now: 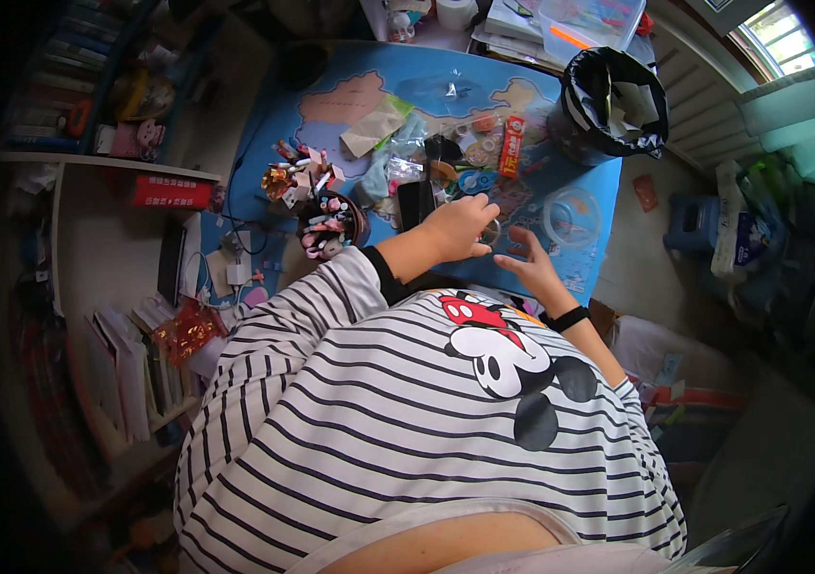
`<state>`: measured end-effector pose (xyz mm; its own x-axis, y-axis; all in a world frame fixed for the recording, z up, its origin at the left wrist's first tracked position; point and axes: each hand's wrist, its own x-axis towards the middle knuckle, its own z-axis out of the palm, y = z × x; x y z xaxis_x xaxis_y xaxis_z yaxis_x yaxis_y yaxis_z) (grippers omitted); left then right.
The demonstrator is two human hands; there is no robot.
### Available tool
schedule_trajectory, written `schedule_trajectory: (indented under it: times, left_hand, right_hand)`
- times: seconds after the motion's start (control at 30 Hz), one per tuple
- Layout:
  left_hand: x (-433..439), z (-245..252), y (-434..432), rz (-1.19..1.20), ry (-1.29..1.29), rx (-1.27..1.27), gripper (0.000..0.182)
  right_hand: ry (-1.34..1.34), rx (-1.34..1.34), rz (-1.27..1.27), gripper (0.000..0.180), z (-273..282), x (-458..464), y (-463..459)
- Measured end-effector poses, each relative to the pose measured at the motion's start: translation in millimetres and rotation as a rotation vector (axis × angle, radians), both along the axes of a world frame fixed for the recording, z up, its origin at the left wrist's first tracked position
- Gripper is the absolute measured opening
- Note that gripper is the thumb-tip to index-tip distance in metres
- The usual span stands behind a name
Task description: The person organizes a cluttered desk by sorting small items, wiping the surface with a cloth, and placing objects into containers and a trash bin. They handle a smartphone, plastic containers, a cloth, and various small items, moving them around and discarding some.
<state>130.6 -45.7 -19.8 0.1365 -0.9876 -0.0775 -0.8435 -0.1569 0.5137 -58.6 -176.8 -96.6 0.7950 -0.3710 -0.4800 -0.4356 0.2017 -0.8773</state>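
Observation:
My left hand point(459, 226) reaches over the near edge of a pile of small items on a map-printed desk mat point(422, 68). Its fingers are bent, and whether they hold anything is hidden. To its right, my right hand point(528, 260) is held with fingers apart and nothing visible between them. A round clear plastic lid or tub point(571, 217) lies just beyond it. Past my left hand are a blue tape roll point(476, 181), a black case-like object point(416, 204), a red packet point(512, 146) bearing writing and a light blue cloth point(377, 174).
A bin with a black liner point(571, 129) stands at the desk's far right corner. Pen holders point(360, 222) full of pens stand left of my left hand. A clear plastic box point(590, 25) sits behind. Bookshelves point(128, 166) line the left; a blue stool point(691, 222) is at right.

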Motion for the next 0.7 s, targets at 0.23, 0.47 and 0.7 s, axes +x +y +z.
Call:
schedule_trajectory:
  times: [0.23,0.47,0.7]
  left_hand:
    - [-17.6,-15.8,-6.3,0.083,0.058,0.110,0.060]
    - [30.0,-65.3,-8.4,0.574,-0.049,0.332,0.043]
    - [45.6,-87.0,-8.3,0.630,0.016,0.336,0.032]
  right_hand:
    - [0.085,0.069,-0.048,0.057,13.3,-38.7,-8.1]
    - [0.122,0.120,-0.056,0.045,37.6,-61.5,-21.2]
    - [0.064,0.114,-0.023,0.039,65.8,-50.9,-24.7]
